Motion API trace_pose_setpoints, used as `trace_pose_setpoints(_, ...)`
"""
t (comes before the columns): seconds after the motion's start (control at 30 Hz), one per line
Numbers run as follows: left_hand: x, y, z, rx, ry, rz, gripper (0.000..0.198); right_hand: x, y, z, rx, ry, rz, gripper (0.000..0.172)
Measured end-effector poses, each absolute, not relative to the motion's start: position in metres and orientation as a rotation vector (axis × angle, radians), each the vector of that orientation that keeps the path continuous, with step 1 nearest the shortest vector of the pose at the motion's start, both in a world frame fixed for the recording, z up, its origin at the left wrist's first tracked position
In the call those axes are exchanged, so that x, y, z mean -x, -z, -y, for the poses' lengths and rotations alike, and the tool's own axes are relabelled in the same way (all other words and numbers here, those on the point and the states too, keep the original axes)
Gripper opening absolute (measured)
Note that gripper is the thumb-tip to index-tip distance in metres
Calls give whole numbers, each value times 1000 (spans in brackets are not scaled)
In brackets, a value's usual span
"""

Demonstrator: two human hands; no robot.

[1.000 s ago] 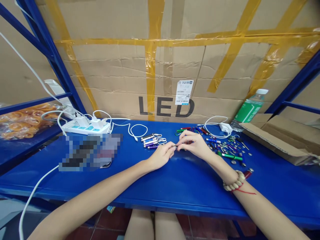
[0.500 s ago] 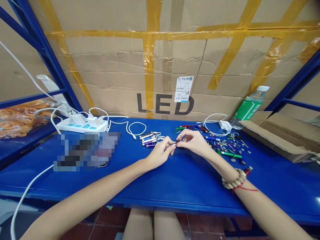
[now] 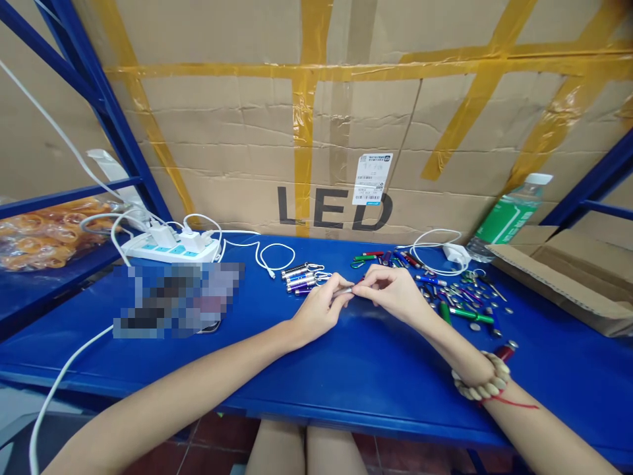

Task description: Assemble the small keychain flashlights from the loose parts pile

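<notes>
Over the middle of the blue table, both hands meet at a small silver flashlight (image 3: pixel 343 291), mostly hidden by fingers. My left hand (image 3: pixel 320 305) is closed around its body. At its right end, my right hand (image 3: pixel 388 290) pinches with thumb and fingertips; whether it grips a separate part there is hidden. Just beyond my left hand lie several small flashlights with carabiner clips (image 3: pixel 302 280), in black, blue, silver and purple. To the right of my right hand, a loose pile of coloured flashlight tubes and small round metal parts (image 3: pixel 469 293) spreads out.
A white power strip (image 3: pixel 171 249) with cables stands back left, near blurred items (image 3: pixel 173 300). At the right are a green-labelled bottle (image 3: pixel 509 214), an open cardboard box (image 3: pixel 558 284) and a white charger (image 3: pixel 457 254). A red tube (image 3: pixel 505 351) lies near my right wrist.
The view has shifted slightly left, so everything appears further right. Both hands stay together on the silver flashlight, with the right fingers closing slightly nearer its end.
</notes>
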State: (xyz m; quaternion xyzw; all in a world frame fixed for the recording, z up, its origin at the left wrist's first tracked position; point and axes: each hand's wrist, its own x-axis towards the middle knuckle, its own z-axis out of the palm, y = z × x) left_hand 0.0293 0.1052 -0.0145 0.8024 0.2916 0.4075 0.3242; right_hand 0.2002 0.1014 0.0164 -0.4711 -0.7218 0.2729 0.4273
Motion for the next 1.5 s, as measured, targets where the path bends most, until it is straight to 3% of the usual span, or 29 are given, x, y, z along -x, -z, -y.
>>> trace_pose_setpoints(0.13,-29,14,-108,-2137,-1124,-782,22,-195,-17,-100,1308,-936,1671,42)
trace_pose_setpoints(0.3,-31,14,-111,-2258,-1190,-864,18,-189,-17,-98,1368,-965,1640,45)
trace_pose_setpoints(0.6,-38,13,-116,-2017,-1083,-873,24,-214,-11,-113,1114,-298,2018,32)
trace_pose_setpoints(0.9,-39,17,-113,-1968,-999,-800,24,-223,-14,-116,904,-114,2182,21)
trace_pose_setpoints(1.2,-36,11,-108,-2148,-941,-796,20,-224,-19,-112,822,-249,2243,18)
trace_pose_setpoints(1.5,-31,22,-109,-2186,-950,-768,11,-220,-14,-113,944,-601,2132,22)
